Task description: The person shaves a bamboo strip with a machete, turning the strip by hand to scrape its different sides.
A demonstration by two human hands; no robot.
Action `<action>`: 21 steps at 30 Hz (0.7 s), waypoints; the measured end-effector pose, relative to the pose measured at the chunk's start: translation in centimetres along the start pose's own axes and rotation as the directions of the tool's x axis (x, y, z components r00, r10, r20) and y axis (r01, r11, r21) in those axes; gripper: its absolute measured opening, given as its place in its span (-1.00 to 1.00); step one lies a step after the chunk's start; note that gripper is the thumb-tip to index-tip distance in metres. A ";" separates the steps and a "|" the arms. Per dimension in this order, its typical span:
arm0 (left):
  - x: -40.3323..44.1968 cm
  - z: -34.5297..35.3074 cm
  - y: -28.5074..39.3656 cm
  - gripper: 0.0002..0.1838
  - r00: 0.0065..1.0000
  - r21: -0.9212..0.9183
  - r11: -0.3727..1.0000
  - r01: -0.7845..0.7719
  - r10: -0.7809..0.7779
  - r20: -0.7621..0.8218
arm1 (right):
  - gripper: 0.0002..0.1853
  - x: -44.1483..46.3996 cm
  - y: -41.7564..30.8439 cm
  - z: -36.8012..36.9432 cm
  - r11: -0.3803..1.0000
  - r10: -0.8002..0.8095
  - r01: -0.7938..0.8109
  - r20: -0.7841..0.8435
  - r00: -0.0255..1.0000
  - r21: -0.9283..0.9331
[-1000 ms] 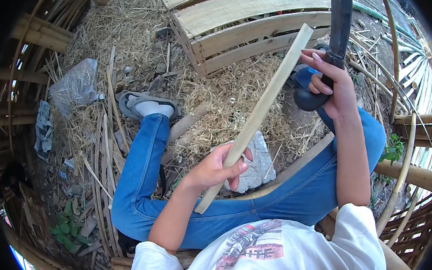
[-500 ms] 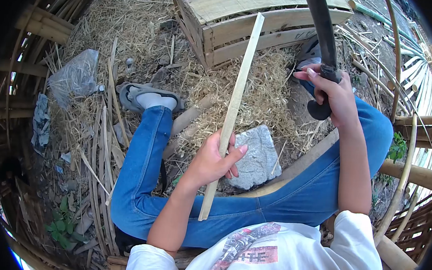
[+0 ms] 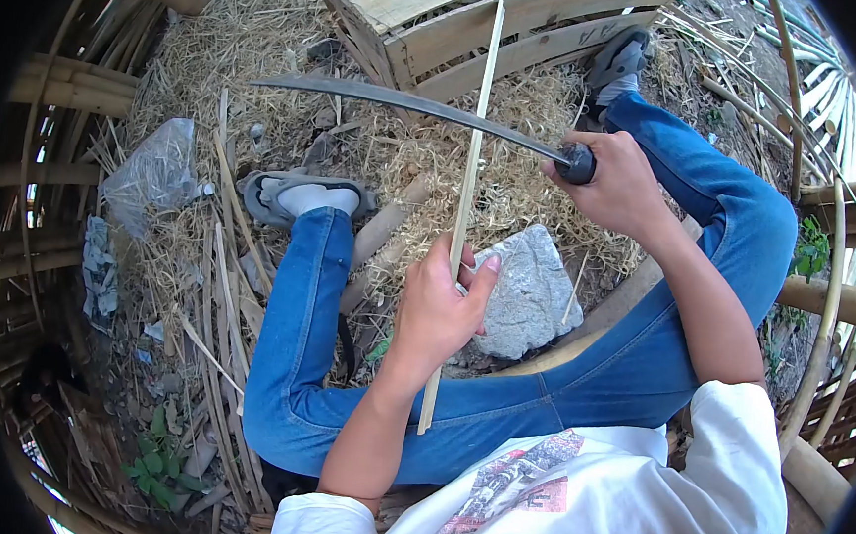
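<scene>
A long thin bamboo strip (image 3: 472, 171) stands nearly upright in view, with my left hand (image 3: 442, 303) closed around its lower part. My right hand (image 3: 615, 181) grips the black handle of a machete (image 3: 410, 101). The long, dark, curved blade points left and crosses the strip above my left hand; whether they touch I cannot tell. Just right of my left hand, a grey stone block (image 3: 525, 294) lies on the ground between my legs.
A slatted wooden crate (image 3: 533, 36) stands ahead. Shavings (image 3: 435, 168) cover the ground. At the left are a clear plastic bag (image 3: 157, 174) and long loose strips (image 3: 223, 292). Bamboo poles (image 3: 828, 298) frame the right side.
The machete has swung from pointing up and away to lying across the strip, pointing left. The strip has turned more upright and shows its narrow edge.
</scene>
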State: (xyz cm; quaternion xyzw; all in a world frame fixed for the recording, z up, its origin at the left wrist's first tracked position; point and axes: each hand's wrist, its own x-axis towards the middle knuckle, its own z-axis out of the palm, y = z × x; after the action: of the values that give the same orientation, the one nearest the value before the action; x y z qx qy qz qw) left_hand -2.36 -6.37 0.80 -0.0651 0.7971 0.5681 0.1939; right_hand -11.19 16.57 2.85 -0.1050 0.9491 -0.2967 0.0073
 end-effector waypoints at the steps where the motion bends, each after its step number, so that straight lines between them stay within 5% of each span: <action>1: -0.1 -0.1 0.2 -0.69 1.000 0.006 1.000 0.000 0.000 -0.004 | -0.76 -0.1 0.1 0.4 0.999 -0.034 0.034 -0.012 0.999 0.017; 12: -0.2 0.5 -1.9 -0.65 0.993 0.128 0.985 -0.112 0.114 -0.014 | -0.83 -0.7 -1.1 2.4 0.995 -0.063 0.076 0.175 0.983 -0.069; 21: -0.1 0.5 -1.9 -0.63 0.983 0.083 0.986 0.147 -0.155 0.101 | -0.72 -1.4 0.6 5.6 0.998 -0.038 0.049 0.293 0.955 -0.031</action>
State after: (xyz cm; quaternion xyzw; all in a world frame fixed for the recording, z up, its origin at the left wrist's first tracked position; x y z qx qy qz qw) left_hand -1.50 -6.62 -0.97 -0.0874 0.7994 0.5238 0.2810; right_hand -9.55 14.17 -2.22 -0.1687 0.9405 -0.2601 0.1388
